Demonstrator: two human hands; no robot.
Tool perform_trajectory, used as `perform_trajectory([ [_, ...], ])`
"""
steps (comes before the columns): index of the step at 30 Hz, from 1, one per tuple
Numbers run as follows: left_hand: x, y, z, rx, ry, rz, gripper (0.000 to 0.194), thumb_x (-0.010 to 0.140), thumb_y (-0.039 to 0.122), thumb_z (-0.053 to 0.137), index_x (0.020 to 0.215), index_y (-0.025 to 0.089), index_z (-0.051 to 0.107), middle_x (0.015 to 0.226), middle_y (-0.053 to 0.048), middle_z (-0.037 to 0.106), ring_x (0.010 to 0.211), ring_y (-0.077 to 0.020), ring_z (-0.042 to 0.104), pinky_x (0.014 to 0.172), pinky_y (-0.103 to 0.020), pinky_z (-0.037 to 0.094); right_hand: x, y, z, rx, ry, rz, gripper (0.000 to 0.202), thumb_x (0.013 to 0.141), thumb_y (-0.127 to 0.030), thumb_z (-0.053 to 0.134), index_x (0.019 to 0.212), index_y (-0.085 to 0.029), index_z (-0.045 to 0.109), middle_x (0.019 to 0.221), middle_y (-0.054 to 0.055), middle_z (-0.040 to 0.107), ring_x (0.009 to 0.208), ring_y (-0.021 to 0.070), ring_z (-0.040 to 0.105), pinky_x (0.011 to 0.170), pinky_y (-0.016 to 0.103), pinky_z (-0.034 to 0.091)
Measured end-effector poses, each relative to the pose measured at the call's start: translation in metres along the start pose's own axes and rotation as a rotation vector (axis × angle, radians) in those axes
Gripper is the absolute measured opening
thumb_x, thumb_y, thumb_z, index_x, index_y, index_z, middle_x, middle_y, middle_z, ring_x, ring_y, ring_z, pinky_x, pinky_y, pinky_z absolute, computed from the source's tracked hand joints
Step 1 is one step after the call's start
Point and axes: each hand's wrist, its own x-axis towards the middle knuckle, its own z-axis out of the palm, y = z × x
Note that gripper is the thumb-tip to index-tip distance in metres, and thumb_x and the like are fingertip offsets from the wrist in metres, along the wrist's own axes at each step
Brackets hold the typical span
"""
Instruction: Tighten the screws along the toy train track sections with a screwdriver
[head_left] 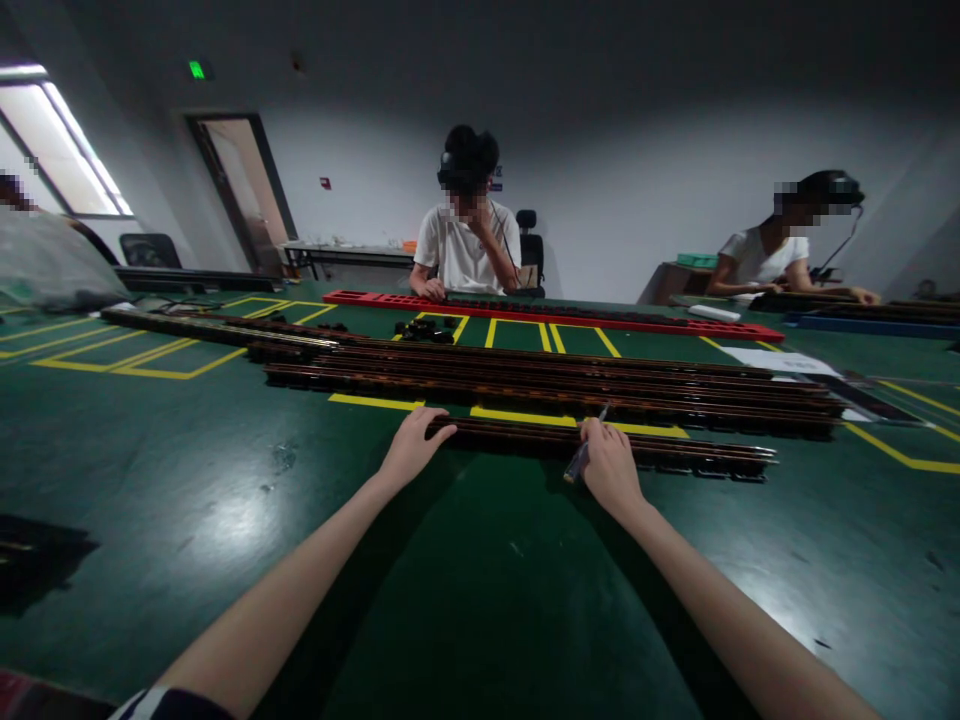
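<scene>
Both forearms reach forward over the green bench (465, 590) and slant inward, the left up to the right, the right up to the left. The left hand (411, 443) lies knuckles up, forefinger and thumb extended rightward and parted around the left end of a dark strip bundle (510, 434); whether it presses firmly, I cannot tell. The bundle runs from there past the right hand. The right hand (611, 462) is closed round a slim tool (576, 465), fingers curled, the handle emerging below its left side and the thin tip pointing up above the knuckles. Just beyond both hands lies a wider stack of strips (525, 378); farther ahead, a red rack (360, 298).
</scene>
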Motion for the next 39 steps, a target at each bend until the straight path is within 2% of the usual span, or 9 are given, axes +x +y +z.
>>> perform_trajectory([
  [3,-0.001,-0.003,-0.001,-0.069,0.067,-0.042,0.028,0.092,0.028,0.044,0.109,0.016,0.062,0.113,-0.010,0.064,0.104,-0.0207,0.060,0.092,-0.039,0.050,-0.001,0.001,0.000,0.039,0.014,-0.008,0.025,0.064,0.000,0.041,0.080,-0.020,0.040,0.079,0.009,0.059,0.077,0.0243,0.053,0.076,0.034,0.037],
  [6,-0.002,-0.006,-0.005,-0.096,0.134,-0.131,0.028,0.092,0.025,0.042,0.106,0.015,0.064,0.112,-0.011,0.065,0.100,-0.0204,0.062,0.090,-0.037,0.051,-0.002,-0.001,-0.002,0.151,0.081,-0.031,0.018,0.072,-0.008,0.045,0.085,-0.020,0.044,0.085,0.010,0.062,0.084,0.0261,0.055,0.080,0.037,0.039],
  [10,-0.001,-0.005,-0.010,-0.115,0.079,-0.227,0.028,0.091,0.026,0.042,0.100,0.015,0.066,0.100,-0.008,0.070,0.093,-0.0217,0.064,0.085,-0.036,0.052,0.001,-0.017,-0.009,0.428,0.153,0.004,0.014,0.085,-0.020,0.041,0.097,-0.020,0.050,0.101,0.011,0.065,0.093,0.0254,0.059,0.084,0.041,0.043],
  [13,-0.001,-0.004,-0.012,-0.143,0.052,-0.251,0.031,0.091,0.027,0.040,0.100,0.015,0.067,0.099,-0.008,0.071,0.092,-0.0226,0.065,0.081,-0.035,0.052,0.007,-0.040,-0.013,0.702,0.074,0.047,0.022,0.092,-0.030,0.039,0.105,-0.021,0.054,0.104,0.011,0.066,0.094,0.0234,0.062,0.084,0.040,0.047],
  [17,-0.002,-0.004,-0.013,-0.158,0.042,-0.266,0.034,0.091,0.028,0.038,0.100,0.015,0.068,0.097,-0.008,0.072,0.091,-0.0235,0.065,0.079,-0.036,0.052,0.023,-0.080,-0.012,1.029,-0.038,0.089,0.032,0.093,-0.043,0.042,0.114,-0.023,0.056,0.092,0.006,0.068,0.086,0.0212,0.065,0.078,0.037,0.051],
  [20,-0.002,-0.005,-0.013,-0.163,0.038,-0.285,0.035,0.091,0.029,0.038,0.101,0.015,0.068,0.094,-0.007,0.072,0.088,-0.0234,0.066,0.077,-0.035,0.052,0.037,-0.108,-0.005,1.186,-0.087,0.117,0.035,0.090,-0.051,0.046,0.101,-0.022,0.063,0.090,0.006,0.067,0.084,0.0205,0.065,0.075,0.035,0.054],
  [24,0.000,-0.007,-0.014,-0.157,0.050,-0.257,0.033,0.090,0.028,0.039,0.098,0.016,0.068,0.094,-0.006,0.073,0.092,-0.0223,0.065,0.082,-0.032,0.050,0.053,-0.137,0.012,1.311,-0.132,0.161,0.041,0.084,-0.058,0.050,0.082,-0.019,0.062,0.071,0.004,0.062,0.064,0.0170,0.062,0.058,0.030,0.054],
  [31,0.003,-0.013,-0.013,-0.130,0.079,-0.232,0.029,0.088,0.027,0.041,0.093,0.019,0.069,0.098,-0.004,0.073,0.093,-0.0212,0.066,0.083,-0.030,0.049,0.051,-0.161,0.032,1.400,-0.134,0.303,0.030,0.079,-0.050,0.057,0.076,-0.020,0.052,0.059,-0.003,0.057,0.047,0.0114,0.058,0.043,0.022,0.050],
  [39,0.002,-0.020,-0.009,-0.152,0.088,-0.203,0.031,0.088,0.030,0.040,0.093,0.020,0.068,0.093,-0.004,0.073,0.089,-0.0205,0.066,0.078,-0.029,0.050,0.047,-0.161,0.036,1.408,-0.194,0.254,0.021,0.078,-0.040,0.059,0.077,-0.020,0.053,0.068,0.000,0.063,0.046,0.0091,0.057,0.037,0.018,0.043],
])
